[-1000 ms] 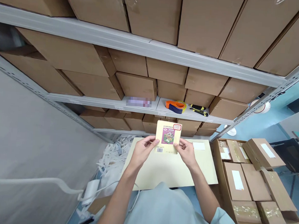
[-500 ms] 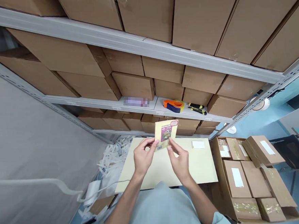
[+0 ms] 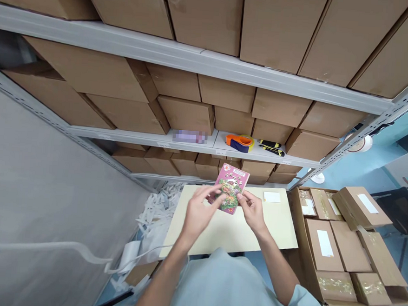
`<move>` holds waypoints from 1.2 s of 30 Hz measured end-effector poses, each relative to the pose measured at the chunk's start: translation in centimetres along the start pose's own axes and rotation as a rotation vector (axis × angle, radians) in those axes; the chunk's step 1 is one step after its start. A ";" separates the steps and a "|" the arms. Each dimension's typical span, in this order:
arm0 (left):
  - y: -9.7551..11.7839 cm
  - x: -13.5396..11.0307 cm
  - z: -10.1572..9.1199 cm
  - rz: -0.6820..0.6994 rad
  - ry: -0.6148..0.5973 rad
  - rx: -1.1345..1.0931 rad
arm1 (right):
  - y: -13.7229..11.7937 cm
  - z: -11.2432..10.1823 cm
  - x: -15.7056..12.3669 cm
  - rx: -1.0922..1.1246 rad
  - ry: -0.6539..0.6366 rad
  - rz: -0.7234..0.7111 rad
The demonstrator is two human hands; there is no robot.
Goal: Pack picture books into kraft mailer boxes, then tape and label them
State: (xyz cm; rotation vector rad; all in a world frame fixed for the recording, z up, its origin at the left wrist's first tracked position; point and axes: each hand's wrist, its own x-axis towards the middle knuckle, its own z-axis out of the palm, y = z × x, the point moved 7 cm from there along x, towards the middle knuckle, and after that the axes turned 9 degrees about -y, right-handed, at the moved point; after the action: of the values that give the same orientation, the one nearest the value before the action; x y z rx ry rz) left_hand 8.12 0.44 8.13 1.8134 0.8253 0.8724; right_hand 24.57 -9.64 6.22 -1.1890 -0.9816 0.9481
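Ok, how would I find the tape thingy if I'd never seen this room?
Find the grey metal rack stacked with brown cardboard boxes. On its middle shelf board, in the gap between boxes straight above the pink booklet, lies the tape dispenser. It is orange and dark blue with a yellowish roll, just left of two yellow-and-black knives.

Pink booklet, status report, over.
Left hand, right hand both grip pink booklet, picture side up. Held over cream table. White label lies apart, nothing blocking.

No words can be read. The pink card [image 3: 231, 189] has tiny print along its top, too small to read. At 11 o'clock from it, the shelf tag [image 3: 190, 136] is blurred.
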 end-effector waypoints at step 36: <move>0.4 1.9 -3.3 0.078 -0.128 -0.065 | -3.1 -3.6 1.1 -0.199 0.033 -0.094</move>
State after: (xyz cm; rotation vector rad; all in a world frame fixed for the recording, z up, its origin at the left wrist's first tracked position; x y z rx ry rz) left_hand 6.41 3.38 9.94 1.8336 0.6419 0.8135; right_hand 28.52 -10.01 9.07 -1.3077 -1.1147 0.7678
